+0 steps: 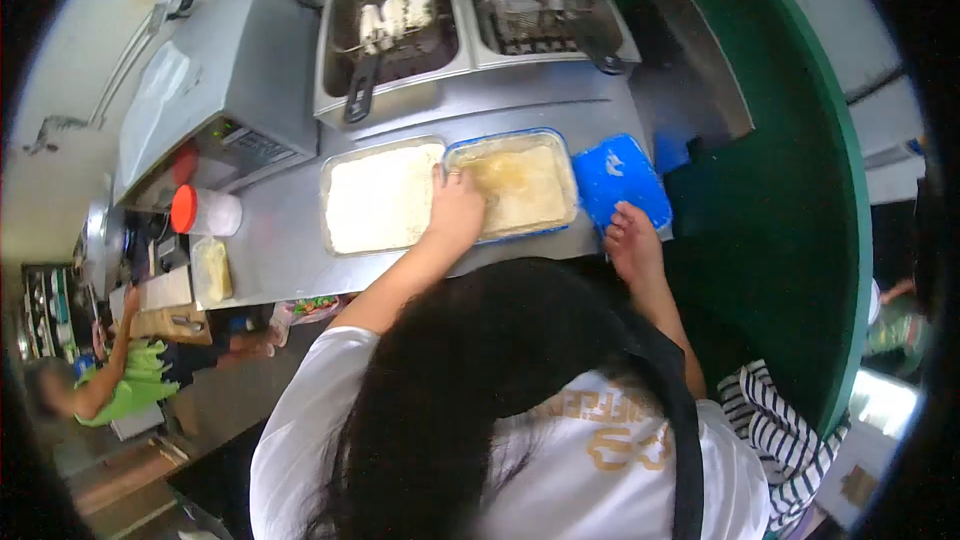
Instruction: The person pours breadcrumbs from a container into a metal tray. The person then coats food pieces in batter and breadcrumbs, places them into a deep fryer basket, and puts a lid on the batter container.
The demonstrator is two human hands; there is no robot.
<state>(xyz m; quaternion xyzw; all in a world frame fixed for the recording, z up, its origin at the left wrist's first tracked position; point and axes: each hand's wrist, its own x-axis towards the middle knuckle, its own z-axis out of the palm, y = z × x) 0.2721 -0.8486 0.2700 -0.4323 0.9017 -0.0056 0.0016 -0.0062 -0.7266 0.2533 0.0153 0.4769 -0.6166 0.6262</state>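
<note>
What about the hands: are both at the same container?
No, the left hand is at the blue-rimmed container, the right hand by the flat blue object.

Pale wall (95,25) at left, dark green partition (765,240) at right, metal counter (275,240) between.

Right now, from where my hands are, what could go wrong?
Your left grip is where the white-filled tray meets the blue-rimmed tray, so their contents might mix or spill. The blue lid sits near the end of the counter by your right grip, and could get knocked off. The black basket handle sticks out over the fryer's front, so a forward reach might bump it.
</note>
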